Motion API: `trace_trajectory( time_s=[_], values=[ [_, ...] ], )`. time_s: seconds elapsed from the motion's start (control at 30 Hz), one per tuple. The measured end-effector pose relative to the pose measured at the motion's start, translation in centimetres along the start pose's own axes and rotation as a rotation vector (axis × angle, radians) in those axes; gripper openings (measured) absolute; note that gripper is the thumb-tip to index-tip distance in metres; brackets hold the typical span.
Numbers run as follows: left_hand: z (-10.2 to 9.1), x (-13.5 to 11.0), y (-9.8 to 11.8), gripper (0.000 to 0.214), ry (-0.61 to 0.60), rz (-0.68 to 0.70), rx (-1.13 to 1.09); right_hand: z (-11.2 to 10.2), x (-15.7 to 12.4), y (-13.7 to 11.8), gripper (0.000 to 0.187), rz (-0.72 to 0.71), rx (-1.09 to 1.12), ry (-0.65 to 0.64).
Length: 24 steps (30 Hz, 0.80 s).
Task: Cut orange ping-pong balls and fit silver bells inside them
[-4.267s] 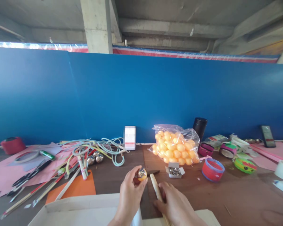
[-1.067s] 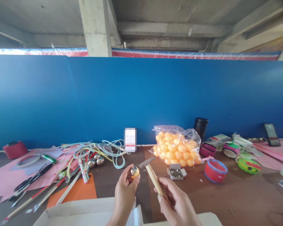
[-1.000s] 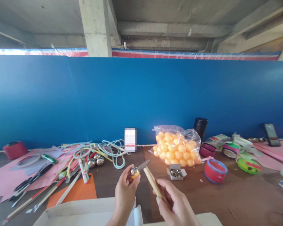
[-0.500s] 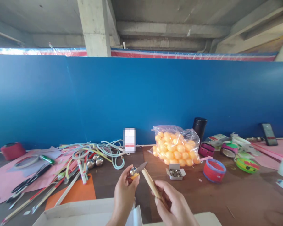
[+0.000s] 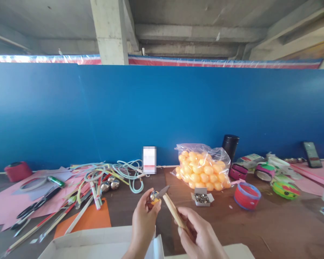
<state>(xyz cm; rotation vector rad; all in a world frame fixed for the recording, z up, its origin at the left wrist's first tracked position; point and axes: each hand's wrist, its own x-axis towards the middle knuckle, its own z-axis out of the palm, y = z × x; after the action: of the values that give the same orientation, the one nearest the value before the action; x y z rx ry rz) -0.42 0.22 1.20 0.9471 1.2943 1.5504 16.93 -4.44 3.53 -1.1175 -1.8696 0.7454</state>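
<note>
Between thumb and fingers, my left hand [image 5: 143, 219] pinches a shiny silver ball [image 5: 153, 195], with a bit of orange showing just below it. My right hand [image 5: 198, 233] is closed around a pale wooden handle [image 5: 172, 210], angled up and left toward the left hand. A dark pointed blade [image 5: 162, 192] lies between the silver ball and the handle's end; whether it joins the handle I cannot tell. Beyond the hands stand a small open box of metal bits [image 5: 202, 198] and a clear bag of orange balls [image 5: 202, 171].
An open white box [image 5: 89, 242] sits at the near edge. Left are scissors [image 5: 34, 208], orange paper [image 5: 102, 216], cords [image 5: 124, 171] and silver balls [image 5: 115, 184]. Right are a red-blue ring [image 5: 247, 195], a green piece [image 5: 286, 190] and a black cylinder [image 5: 230, 145]. A blue partition [image 5: 162, 108] rises behind.
The view has shifted slightly, so the table's things appear a little further right. Both hands keep nearly the same pose and hold the same things.
</note>
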Motion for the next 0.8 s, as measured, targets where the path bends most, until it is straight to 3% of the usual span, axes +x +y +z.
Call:
trace_trajectory(
  time_s=[0.4,0.8],
  values=[
    [0.0,-0.2,0.5,0.056,-0.068,0.004,-0.154,0.2,-0.2,-0.9,0.031,0.029,0.253,0.177],
    [0.1,-0.5,1.2,0.06,-0.058,0.046,-0.1,0.3,-0.5,-1.5,0.029,0.021,0.188,0.137]
  ],
)
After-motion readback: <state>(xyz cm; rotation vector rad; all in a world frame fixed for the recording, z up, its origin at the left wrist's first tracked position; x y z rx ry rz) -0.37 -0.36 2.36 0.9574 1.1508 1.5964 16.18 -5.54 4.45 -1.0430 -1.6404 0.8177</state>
